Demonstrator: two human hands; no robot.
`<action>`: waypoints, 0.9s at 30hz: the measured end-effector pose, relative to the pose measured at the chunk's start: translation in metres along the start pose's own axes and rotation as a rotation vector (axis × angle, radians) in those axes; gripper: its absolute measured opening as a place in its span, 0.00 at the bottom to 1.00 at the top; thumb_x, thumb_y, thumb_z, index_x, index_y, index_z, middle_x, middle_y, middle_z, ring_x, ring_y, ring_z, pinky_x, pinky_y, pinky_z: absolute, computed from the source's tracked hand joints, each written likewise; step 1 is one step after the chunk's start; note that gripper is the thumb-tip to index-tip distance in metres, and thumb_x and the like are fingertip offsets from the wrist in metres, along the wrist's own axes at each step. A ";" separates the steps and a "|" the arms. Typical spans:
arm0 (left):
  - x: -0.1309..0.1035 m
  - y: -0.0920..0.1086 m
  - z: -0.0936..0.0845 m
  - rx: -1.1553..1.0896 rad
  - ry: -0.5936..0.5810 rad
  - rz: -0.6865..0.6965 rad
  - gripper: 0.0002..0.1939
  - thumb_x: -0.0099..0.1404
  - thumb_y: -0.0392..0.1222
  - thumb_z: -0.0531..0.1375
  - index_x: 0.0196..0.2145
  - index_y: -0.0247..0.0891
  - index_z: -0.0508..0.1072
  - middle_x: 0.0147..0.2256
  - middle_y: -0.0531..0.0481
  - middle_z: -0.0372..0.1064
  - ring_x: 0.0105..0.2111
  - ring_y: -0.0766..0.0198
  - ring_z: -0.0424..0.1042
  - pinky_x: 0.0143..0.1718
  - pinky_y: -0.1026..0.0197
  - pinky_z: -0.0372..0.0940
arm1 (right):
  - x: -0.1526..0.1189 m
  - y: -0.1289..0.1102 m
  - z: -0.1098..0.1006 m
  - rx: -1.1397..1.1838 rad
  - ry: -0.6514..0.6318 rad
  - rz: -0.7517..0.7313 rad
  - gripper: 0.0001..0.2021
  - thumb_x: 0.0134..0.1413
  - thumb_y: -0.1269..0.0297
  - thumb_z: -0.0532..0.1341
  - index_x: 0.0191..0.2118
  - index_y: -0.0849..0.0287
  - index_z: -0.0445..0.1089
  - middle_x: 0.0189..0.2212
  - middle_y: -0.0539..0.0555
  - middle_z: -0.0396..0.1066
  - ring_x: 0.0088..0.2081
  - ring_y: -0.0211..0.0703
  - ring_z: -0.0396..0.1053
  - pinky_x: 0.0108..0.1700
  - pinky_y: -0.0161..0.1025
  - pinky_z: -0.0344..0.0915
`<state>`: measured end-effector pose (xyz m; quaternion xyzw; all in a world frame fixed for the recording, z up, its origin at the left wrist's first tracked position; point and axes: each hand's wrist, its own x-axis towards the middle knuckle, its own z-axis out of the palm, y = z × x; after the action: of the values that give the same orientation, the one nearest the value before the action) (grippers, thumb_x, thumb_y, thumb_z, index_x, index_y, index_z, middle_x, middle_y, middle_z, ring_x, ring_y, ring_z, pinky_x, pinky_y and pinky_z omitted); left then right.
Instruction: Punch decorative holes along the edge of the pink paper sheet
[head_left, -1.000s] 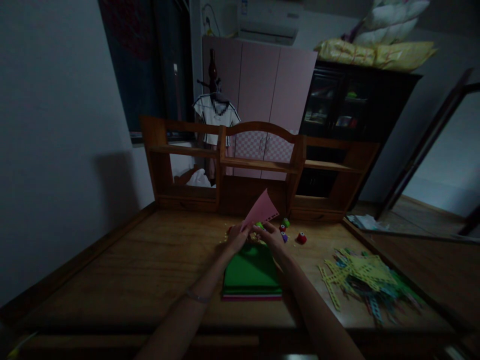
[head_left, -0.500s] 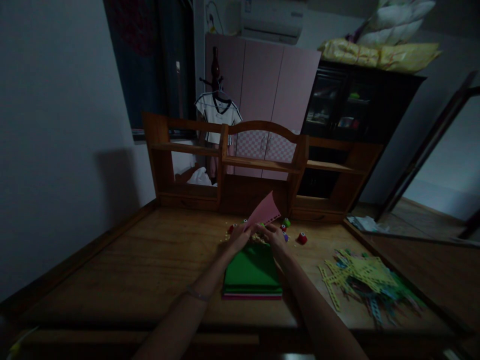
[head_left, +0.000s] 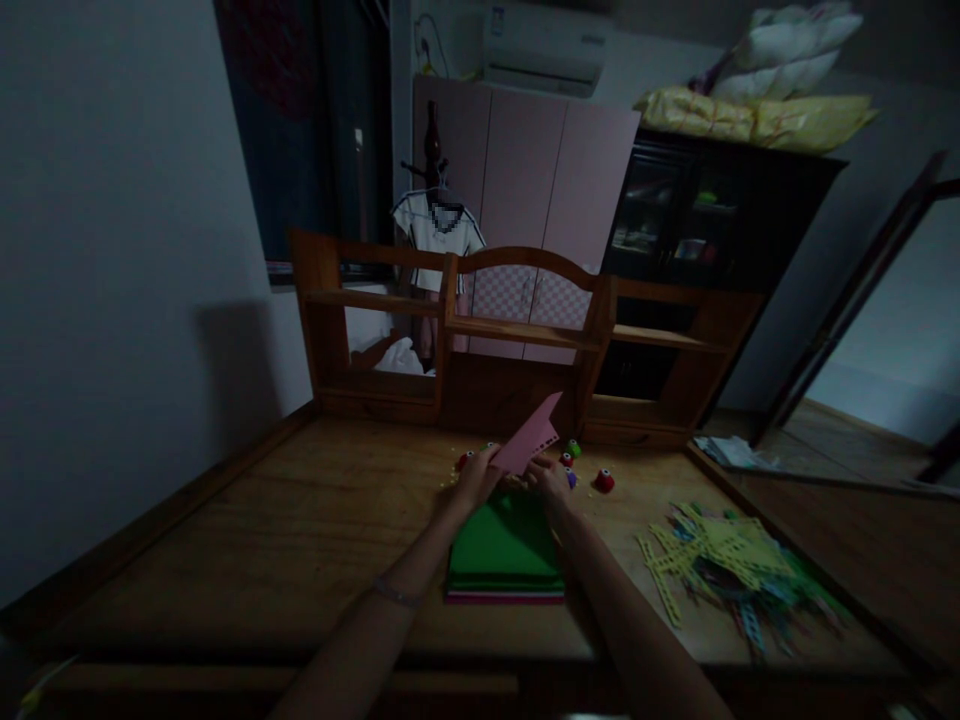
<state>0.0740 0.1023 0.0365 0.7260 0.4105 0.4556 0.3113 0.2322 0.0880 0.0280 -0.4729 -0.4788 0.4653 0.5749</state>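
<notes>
A pink sheet (head_left: 527, 440) with a row of small holes along its right edge is tilted up above the desk. My left hand (head_left: 478, 478) grips its lower left side, fingers closed. My right hand (head_left: 550, 474) is at the sheet's lower right edge with its fingers bent together; what they hold is too small to make out. Below both hands lies a stack of green sheets (head_left: 506, 545) with pink ones at the bottom. Small pale pieces lie behind the stack, partly hidden by the hands and the sheet.
Small red (head_left: 604, 481), green (head_left: 574, 449) and purple (head_left: 571, 477) objects with eye-like tops stand behind my hands. A pile of yellow, green and blue punched strips (head_left: 720, 555) lies at the right. A wooden shelf (head_left: 525, 330) lines the desk's back edge.
The pink sheet has swung lower and toward me, now covering more of the pale pieces. My right hand has shifted slightly right, and a green bit between the hands is no longer visible there.
</notes>
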 end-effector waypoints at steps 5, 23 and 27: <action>0.001 0.005 0.003 -0.047 0.072 -0.038 0.22 0.62 0.56 0.51 0.41 0.37 0.74 0.37 0.47 0.74 0.39 0.58 0.71 0.39 0.61 0.63 | -0.003 -0.005 0.000 0.021 -0.003 -0.004 0.20 0.36 0.49 0.68 0.28 0.63 0.71 0.19 0.50 0.65 0.20 0.36 0.60 0.23 0.33 0.54; 0.005 0.002 -0.003 0.021 0.276 -0.100 0.24 0.63 0.55 0.52 0.34 0.31 0.76 0.31 0.41 0.74 0.32 0.58 0.73 0.32 0.63 0.63 | -0.007 -0.017 0.003 0.053 -0.069 0.046 0.23 0.39 0.46 0.66 0.36 0.60 0.72 0.14 0.47 0.64 0.16 0.36 0.59 0.18 0.32 0.53; 0.007 0.000 -0.003 -0.031 0.306 -0.091 0.24 0.62 0.55 0.53 0.38 0.29 0.76 0.36 0.39 0.74 0.38 0.57 0.73 0.37 0.62 0.63 | 0.000 -0.015 0.000 0.126 0.000 0.081 0.25 0.42 0.41 0.63 0.31 0.63 0.70 0.13 0.49 0.62 0.16 0.36 0.59 0.19 0.32 0.55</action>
<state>0.0727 0.1085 0.0404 0.6238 0.4784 0.5527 0.2766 0.2333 0.0865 0.0432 -0.4549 -0.4290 0.5172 0.5844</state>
